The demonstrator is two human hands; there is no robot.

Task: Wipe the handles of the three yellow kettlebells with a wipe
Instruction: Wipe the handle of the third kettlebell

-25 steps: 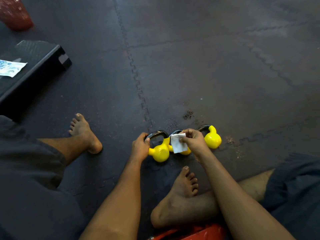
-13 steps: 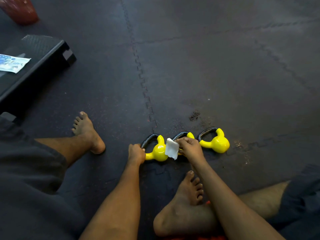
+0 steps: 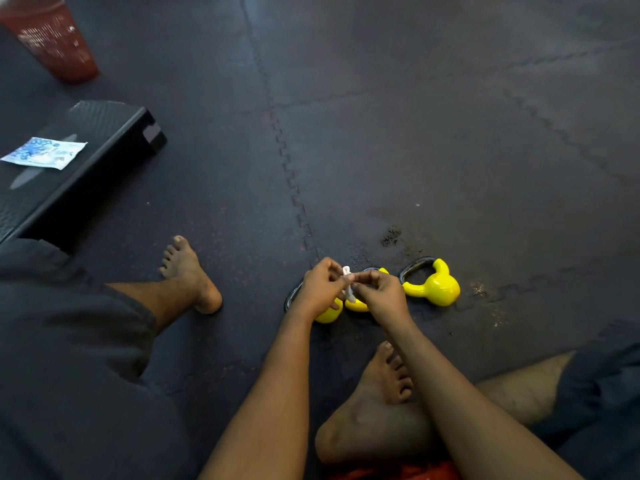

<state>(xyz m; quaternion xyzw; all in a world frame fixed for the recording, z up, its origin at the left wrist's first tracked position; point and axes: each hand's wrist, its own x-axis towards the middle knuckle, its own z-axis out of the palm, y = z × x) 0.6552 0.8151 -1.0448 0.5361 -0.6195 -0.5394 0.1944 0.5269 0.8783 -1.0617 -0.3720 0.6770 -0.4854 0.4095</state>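
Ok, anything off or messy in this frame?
The right kettlebell lies tipped on its side, handle flat on the mat. Just beyond it sits a dark crumbly patch, like debris or worn rubber.

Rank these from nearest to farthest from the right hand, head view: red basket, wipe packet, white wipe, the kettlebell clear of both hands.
1. White wipe: pinched in the right hand itself.
2. Kettlebell: just to its right, untouched.
3. Wipe packet: far left, on the black step.
4. Red basket: top-left corner, beyond the step.
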